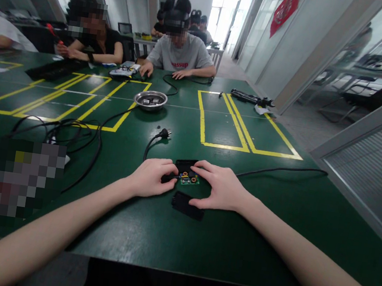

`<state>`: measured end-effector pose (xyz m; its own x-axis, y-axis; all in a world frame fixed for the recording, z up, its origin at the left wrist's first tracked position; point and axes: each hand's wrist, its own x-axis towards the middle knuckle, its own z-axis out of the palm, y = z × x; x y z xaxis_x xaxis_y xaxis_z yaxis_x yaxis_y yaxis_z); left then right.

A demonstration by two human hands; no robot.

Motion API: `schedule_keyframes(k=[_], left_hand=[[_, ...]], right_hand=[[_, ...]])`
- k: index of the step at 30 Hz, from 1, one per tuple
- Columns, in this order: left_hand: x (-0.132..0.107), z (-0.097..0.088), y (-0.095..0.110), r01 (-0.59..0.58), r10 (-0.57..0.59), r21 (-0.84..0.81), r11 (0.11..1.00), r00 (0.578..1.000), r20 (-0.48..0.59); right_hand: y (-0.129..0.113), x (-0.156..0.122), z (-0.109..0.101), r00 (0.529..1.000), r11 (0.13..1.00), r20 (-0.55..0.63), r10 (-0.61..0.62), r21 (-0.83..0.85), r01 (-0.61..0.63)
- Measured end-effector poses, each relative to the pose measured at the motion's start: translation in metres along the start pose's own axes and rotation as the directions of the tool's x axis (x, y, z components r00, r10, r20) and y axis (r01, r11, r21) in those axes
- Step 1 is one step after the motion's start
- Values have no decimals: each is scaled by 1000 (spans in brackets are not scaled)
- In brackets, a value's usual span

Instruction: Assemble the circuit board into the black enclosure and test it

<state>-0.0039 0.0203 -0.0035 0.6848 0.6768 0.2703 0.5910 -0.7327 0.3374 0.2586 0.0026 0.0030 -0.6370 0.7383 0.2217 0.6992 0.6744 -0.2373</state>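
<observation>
A small green circuit board (190,180) with copper-wound coils lies in front of me, beside a black plastic casing half (185,165). My left hand (152,177) is closed, pinching the black power cord (169,178) at the board's left end. My right hand (222,186) arches over the right side with thumb and fingers apart. Its fingertips touch the casing area behind the board, while the thumb rests at the edge of a second black casing piece (187,205) lying nearer to me. Part of the board's right side is hidden by the fingers.
A plug (164,133) on a black cord lies beyond my hands. Farther back stands a metal bowl (150,100) with small parts. Coiled cables (68,130) lie left, and another cord (283,169) runs right. Co-workers sit across the green table (136,230).
</observation>
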Motion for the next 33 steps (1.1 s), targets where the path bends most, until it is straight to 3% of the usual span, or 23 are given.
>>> schedule_keyframes(k=[7,17,25,33], left_hand=[[1,2,2,30,-30,31,999,1000,7],[6,7,2,79,-80,51,996,997,22],[7,11,2,83,-83,55,995,997,1],[7,6,-2,58,-59,26,998,998,28]], right_hand=[[7,2,3,999,1000,-28,21,8,-20],[20,3,9,992,993,-115,-55,101,66],[24,5,9,985,975,-126,-117,174,138],[16,1,5,994,984,-85,-74,157,87]])
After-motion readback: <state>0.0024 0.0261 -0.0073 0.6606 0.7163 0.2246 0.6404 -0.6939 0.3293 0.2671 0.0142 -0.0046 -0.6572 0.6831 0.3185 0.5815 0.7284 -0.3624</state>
